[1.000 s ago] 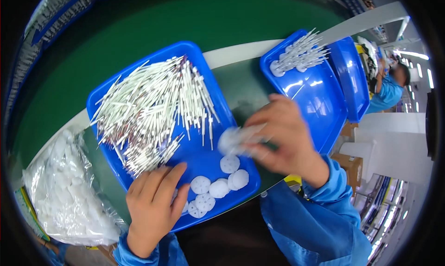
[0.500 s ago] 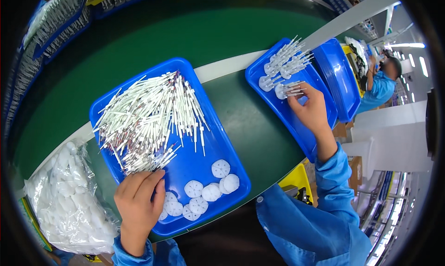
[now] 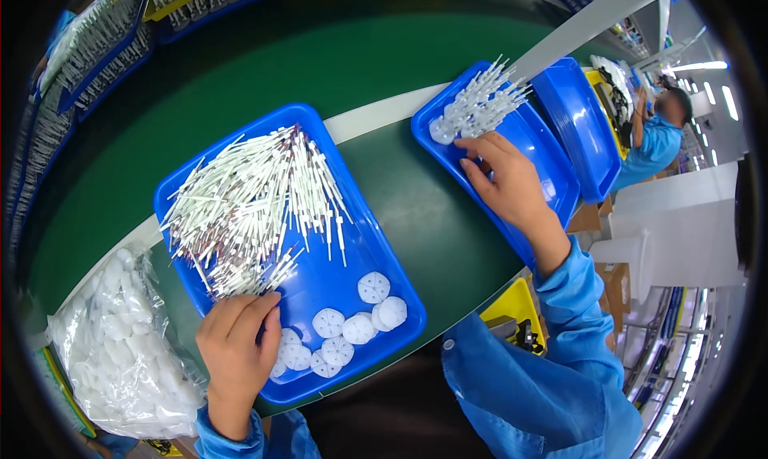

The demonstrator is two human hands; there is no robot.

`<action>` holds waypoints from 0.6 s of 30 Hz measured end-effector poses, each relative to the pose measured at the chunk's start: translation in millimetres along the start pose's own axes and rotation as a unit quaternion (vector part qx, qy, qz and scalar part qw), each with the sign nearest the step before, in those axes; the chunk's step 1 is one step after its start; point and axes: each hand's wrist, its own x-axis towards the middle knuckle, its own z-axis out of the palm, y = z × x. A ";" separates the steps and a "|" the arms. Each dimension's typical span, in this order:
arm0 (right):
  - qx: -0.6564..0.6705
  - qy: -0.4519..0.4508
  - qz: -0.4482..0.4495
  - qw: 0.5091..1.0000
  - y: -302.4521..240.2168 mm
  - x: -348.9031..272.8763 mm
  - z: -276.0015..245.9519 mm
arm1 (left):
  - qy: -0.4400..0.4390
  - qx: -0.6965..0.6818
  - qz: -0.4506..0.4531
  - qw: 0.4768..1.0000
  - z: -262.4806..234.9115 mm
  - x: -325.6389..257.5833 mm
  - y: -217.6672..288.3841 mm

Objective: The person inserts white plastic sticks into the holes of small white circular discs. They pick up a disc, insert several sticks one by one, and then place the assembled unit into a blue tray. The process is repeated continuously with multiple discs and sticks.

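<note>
A blue tray (image 3: 384, 243) holds a large pile of thin white sticks (image 3: 248, 195), some with dark reddish parts. Several round white slotted discs (image 3: 328, 323) lie at its near end. My left hand (image 3: 236, 339) rests over the tray's near left edge, fingers bent together at the pile's near end; whatever they pinch is hidden. In a second blue tray (image 3: 552, 175) on the right, white discs with sticks standing out of them (image 3: 480, 103) are grouped at the far left corner. Just nearer than this group, my right hand (image 3: 508, 183) is open, thumb and forefinger apart.
A clear bag of white pieces (image 3: 120, 339) sits at the left. Nested blue trays (image 3: 588, 131) stand beside the right tray, with a yellow bin (image 3: 516, 311) below. A pale rail (image 3: 384, 115) crosses the green table (image 3: 384, 59). Another person (image 3: 656, 139) works far right.
My right hand has let go of a disc with sticks, which now sits closer among the others, and its fingers have parted. My left hand has hardly moved.
</note>
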 end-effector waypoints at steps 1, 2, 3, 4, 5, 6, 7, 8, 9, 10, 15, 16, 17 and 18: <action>-0.016 -0.002 -0.004 1.000 -0.4 -0.2 -1.9 | -0.002 -0.001 -0.004 1.000 -0.7 -1.2 0.1; -0.007 -0.013 0.017 1.000 -4.1 1.1 -5.2 | -0.004 -0.010 0.000 1.000 -4.1 -1.7 1.6; 0.004 -0.027 0.038 0.999 -9.5 -0.6 -8.5 | -0.007 -0.018 0.001 1.000 -6.6 -2.8 4.8; 0.014 -0.041 0.058 0.997 -13.5 -2.4 -11.3 | -0.010 -0.025 0.001 1.000 -8.5 -3.2 8.2; 0.031 -0.020 0.027 0.999 -16.3 -4.5 -10.1 | -0.013 -0.024 0.026 0.999 -6.6 -4.0 9.0; 0.013 -0.004 -0.041 0.999 -27.9 -6.3 -6.3 | -0.054 -0.023 0.041 0.997 -8.8 -3.7 15.9; -0.005 0.013 -0.106 0.994 -43.6 -8.4 -4.9 | -0.082 -0.028 0.052 0.995 -7.9 0.9 24.0; -0.022 0.029 -0.169 0.985 -60.2 -9.8 -2.9 | -0.113 -0.037 0.061 0.991 -6.1 4.5 29.3; -0.007 -0.007 -0.221 0.975 -77.9 -7.7 1.5 | -0.125 -0.039 0.062 0.989 -3.4 7.1 30.7; 0.012 -0.038 -0.267 0.963 -96.4 -6.9 9.2 | -0.142 -0.039 0.065 0.987 -0.2 10.1 29.9; -0.138 -0.133 -0.385 0.903 -136.9 16.0 45.2 | -0.152 -0.060 0.067 0.984 -2.2 13.1 22.8; -0.121 -0.145 -0.399 0.897 -138.6 19.6 47.5 | -0.152 -0.065 0.055 0.985 -4.8 9.4 22.5; -0.110 -0.156 -0.416 0.889 -141.2 28.2 46.4 | -0.146 -0.071 0.047 0.986 -6.6 8.3 20.2; -0.099 -0.166 -0.433 0.880 -144.3 34.1 46.5 | -0.140 -0.077 0.038 0.987 -8.1 7.2 17.5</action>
